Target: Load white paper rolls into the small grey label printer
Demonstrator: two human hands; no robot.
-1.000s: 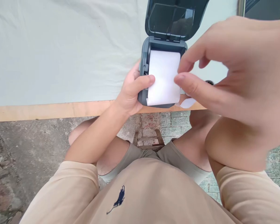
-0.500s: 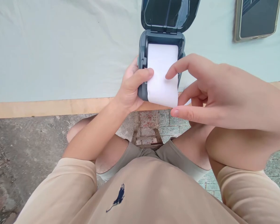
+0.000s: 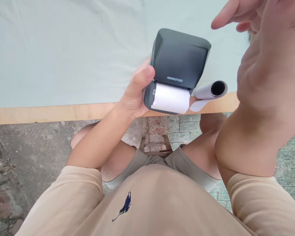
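Observation:
A dark grey label printer (image 3: 178, 62) sits at the table's near edge with its lid folded down. A strip of white paper (image 3: 170, 97) sticks out from under the lid at the front. My left hand (image 3: 136, 93) grips the printer's left side, thumb on its top corner. My right hand (image 3: 258, 42) is raised above and to the right of the printer, fingers spread, holding nothing. A second white paper roll (image 3: 210, 90) lies on its side just right of the printer.
The table (image 3: 51, 113) has a wooden front edge and a pale cloth (image 3: 64, 52) over its top. Below it are my bare knees, a small wooden stool (image 3: 156, 146) and a stone and brick floor.
The printer's lid has come down over the paper, which lay exposed before. My right hand has lifted away from the paper, up and to the right. The left hand keeps its grip.

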